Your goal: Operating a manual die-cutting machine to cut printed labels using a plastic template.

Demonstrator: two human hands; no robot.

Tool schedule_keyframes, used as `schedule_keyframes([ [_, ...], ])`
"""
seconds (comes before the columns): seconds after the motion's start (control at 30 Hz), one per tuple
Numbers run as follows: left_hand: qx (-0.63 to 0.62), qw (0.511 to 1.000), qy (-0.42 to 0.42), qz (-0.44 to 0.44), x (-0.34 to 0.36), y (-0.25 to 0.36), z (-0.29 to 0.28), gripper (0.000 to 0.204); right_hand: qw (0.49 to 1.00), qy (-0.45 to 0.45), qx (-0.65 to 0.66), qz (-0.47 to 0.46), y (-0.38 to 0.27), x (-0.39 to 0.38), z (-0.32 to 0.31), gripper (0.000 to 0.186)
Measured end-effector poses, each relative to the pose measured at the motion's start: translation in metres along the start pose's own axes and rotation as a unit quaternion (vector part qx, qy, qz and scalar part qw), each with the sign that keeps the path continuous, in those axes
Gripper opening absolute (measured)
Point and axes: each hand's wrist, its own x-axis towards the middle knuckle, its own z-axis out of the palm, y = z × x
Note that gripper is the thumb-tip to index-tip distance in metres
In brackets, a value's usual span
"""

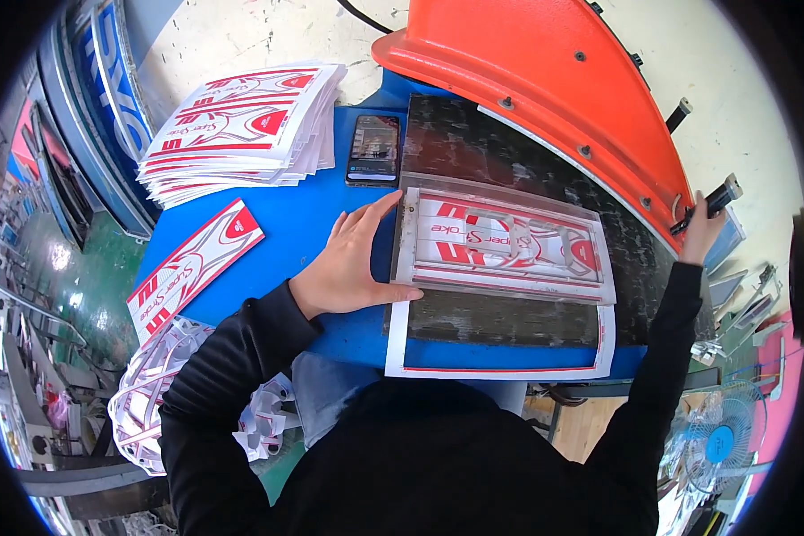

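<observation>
My left hand [346, 272] holds the left end of a clear rectangular die plate [598, 259] with thumb and fingertips widely spaced. The plate lies over red-and-white printed paper [473, 234] on a dark, scuffed board [500, 322]. An empty cut paper border [491, 372] sticks out below it. My right hand [703, 234] grips a black handle [693, 217] at the right side of the large orange press arm [527, 62].
A stack of printed sheets [241, 134] and a phone [372, 150] lie on the blue table [304, 228]. A single printed piece [192, 272] lies at left, above tangled paper scraps [138, 411]. Blue metal parts [107, 98] stand beyond; a fan [719, 442] stands at right.
</observation>
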Motion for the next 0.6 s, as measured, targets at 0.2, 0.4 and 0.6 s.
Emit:
schedule_keyframes([
  [0.2, 0.004, 1.000, 0.000, -0.006, -0.002, -0.001, 0.000, 0.118, 0.898, -0.396, -0.017, -0.192, -0.181, -0.159, 0.000, 0.050],
  [0.4, -0.013, 1.000, -0.008, -0.004, 0.001, 0.001, 0.000, 0.120, 0.804, -0.524, -0.013, -0.281, -0.204, -0.206, 0.007, 0.063],
  [0.6, -0.025, 1.000, -0.011, -0.010, 0.000, -0.002, -0.001, 0.125, 0.804, -0.501, -0.032, -0.319, -0.200, -0.198, 0.012, 0.055],
])
